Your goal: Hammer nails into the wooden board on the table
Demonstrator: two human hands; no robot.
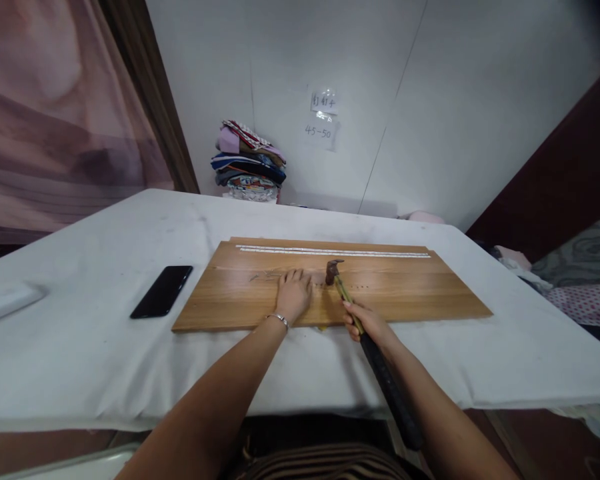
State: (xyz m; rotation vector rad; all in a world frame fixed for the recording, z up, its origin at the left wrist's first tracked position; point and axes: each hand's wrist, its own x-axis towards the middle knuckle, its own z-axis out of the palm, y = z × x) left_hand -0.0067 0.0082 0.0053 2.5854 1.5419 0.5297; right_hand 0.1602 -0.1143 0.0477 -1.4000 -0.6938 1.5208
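Observation:
A wooden board (pixel 240 300) lies on the white-covered table. My left hand (pixel 294 295) rests palm down on it, fingers stretched forward and slightly apart, with a bracelet at the wrist. Beside its fingertips is a small pile of loose nails (pixel 266 274). My right hand (pixel 367 323) is wrapped round the shaft of a claw hammer (pixel 380 373), whose black grip end points back toward me. The hammer's head is just right of my left hand, over the board; I cannot tell whether it touches. A short row of nails (pixel 360 287) stands in the board to its right.
Two white measuring strips (pixel 330 253) run along the board's far edge. A black phone (pixel 162 291) lies left of the board on the white tablecloth (pixel 95 267). Folded clothes (pixel 250 160) are stacked by the wall, under paper notes (pixel 320 130). A white object (pixel 7 300) lies far left.

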